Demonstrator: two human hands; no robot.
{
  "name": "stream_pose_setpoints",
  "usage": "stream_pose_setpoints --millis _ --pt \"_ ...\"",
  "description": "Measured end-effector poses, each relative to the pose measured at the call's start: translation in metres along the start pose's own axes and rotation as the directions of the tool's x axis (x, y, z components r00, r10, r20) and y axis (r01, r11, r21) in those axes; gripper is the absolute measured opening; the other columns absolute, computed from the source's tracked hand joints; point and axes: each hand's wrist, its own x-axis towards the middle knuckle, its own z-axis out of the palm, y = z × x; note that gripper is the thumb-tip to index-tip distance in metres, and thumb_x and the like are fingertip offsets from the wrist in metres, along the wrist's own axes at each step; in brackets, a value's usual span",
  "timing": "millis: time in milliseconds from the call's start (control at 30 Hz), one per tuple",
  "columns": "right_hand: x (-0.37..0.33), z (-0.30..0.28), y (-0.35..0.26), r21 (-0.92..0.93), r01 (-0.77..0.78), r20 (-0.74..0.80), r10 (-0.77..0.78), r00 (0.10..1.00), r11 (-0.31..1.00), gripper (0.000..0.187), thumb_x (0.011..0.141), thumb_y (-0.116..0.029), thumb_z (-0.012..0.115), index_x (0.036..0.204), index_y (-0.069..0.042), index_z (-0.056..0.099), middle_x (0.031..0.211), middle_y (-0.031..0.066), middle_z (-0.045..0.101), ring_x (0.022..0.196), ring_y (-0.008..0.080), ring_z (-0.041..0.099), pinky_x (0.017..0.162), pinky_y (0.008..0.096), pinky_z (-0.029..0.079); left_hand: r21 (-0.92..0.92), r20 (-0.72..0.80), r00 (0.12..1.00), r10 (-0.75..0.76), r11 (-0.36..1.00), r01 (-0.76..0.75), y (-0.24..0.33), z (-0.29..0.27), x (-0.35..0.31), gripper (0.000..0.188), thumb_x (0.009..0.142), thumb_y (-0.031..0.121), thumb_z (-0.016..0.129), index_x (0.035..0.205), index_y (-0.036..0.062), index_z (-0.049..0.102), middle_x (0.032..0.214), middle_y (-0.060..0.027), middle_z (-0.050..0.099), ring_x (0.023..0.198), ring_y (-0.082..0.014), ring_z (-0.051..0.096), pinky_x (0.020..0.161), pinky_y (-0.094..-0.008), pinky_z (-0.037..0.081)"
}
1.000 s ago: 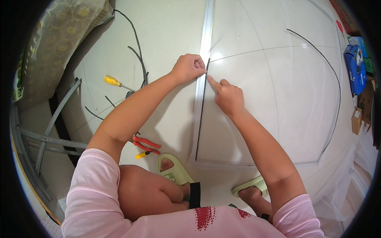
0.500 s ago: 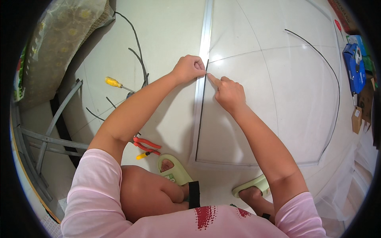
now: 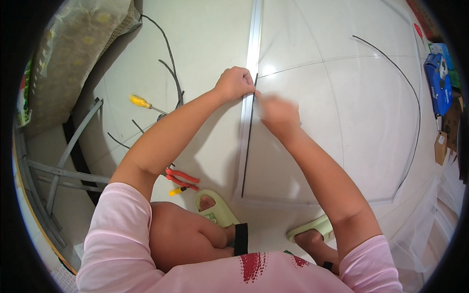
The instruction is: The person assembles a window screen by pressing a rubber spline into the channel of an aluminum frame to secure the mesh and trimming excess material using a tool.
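Note:
A black rubber strip [image 3: 249, 141] runs lengthwise along a silvery metal frame bar [image 3: 253, 41] lying on the floor. My left hand [image 3: 233, 86] has its fingers closed in a pinch on the strip close to its far end. Just right of it, my right hand [image 3: 279, 115] is at the strip with its fingertip near the left one; motion blur smears its fingers. Sheer white mesh [image 3: 361, 151] spreads to the right of the bar. On the mesh side, a long thin black strip [image 3: 415, 95] curves loosely.
Left of the bar lie a yellow-handled screwdriver [image 3: 140, 101], red-handled pliers [image 3: 181, 176], a small yellow-handled tool [image 3: 177, 191] and black strip pieces [image 3: 171, 53]. Grey metal legs [image 3: 63, 170] stand at far left. A blue package [image 3: 437, 85] and boxes line the right edge.
My right hand has shifted slightly left and is now blurred, where its index finger pointed at the strip before. My left hand keeps nearly the same place.

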Motion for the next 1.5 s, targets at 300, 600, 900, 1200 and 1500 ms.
stream_pose_setpoints --millis 300,600,900,1200,1500 --pt "-0.004 -0.003 0.012 0.164 -0.147 0.243 0.105 0.964 0.975 0.063 0.074 0.002 0.047 0.131 -0.022 0.058 0.077 0.0106 0.059 0.060 0.0292 0.059 0.056 0.0390 0.049 -0.195 0.053 0.998 0.031 0.981 -0.020 -0.004 -0.003 0.003 0.011 0.075 0.004 0.069 0.073 0.0005 0.059 0.063 -0.0059 0.062 0.056 -0.0111 0.059 0.053 -0.0243 0.048" --pt "0.007 -0.021 -0.005 0.089 -0.158 0.299 0.125 0.946 0.983 0.060 0.073 0.001 0.048 0.128 -0.019 0.059 0.080 0.0133 0.060 0.063 0.0303 0.061 0.059 0.0401 0.049 -0.168 0.042 0.983 -0.181 0.968 0.186 0.008 -0.003 0.012 0.018 0.071 0.003 0.071 0.066 0.0028 0.054 0.062 -0.0082 0.062 0.054 -0.0140 0.061 0.051 -0.0264 0.051" --pt "0.011 -0.024 0.013 0.159 -0.183 0.339 0.120 0.933 0.970 0.063 0.072 0.002 0.047 0.130 -0.020 0.059 0.080 0.0135 0.061 0.066 0.0300 0.061 0.061 0.0388 0.050 -0.242 0.121 0.984 -0.134 0.957 0.160 0.009 -0.012 0.013 0.019 0.075 0.000 0.071 0.067 0.0022 0.053 0.062 -0.0101 0.062 0.054 -0.0143 0.060 0.051 -0.0257 0.051" --pt "0.013 -0.022 0.004 0.064 -0.136 0.315 0.110 0.943 0.989 0.062 0.072 0.001 0.049 0.131 -0.017 0.058 0.082 0.0135 0.061 0.063 0.0302 0.061 0.059 0.0401 0.050 -0.216 0.081 0.977 -0.197 0.954 0.210 0.014 -0.005 0.013 0.017 0.074 0.001 0.069 0.068 0.0022 0.053 0.062 -0.0091 0.062 0.054 -0.0135 0.060 0.051 -0.0254 0.051" --pt "0.008 -0.011 0.013 0.184 -0.165 0.242 0.118 0.963 0.969 0.062 0.070 0.002 0.049 0.128 -0.018 0.060 0.075 0.0126 0.059 0.057 0.0296 0.058 0.053 0.0392 0.048 -0.250 0.115 0.979 -0.168 0.949 0.192 0.005 -0.009 0.016 0.019 0.076 0.003 0.069 0.068 0.0028 0.052 0.064 -0.0098 0.063 0.055 -0.0134 0.061 0.051 -0.0248 0.051"
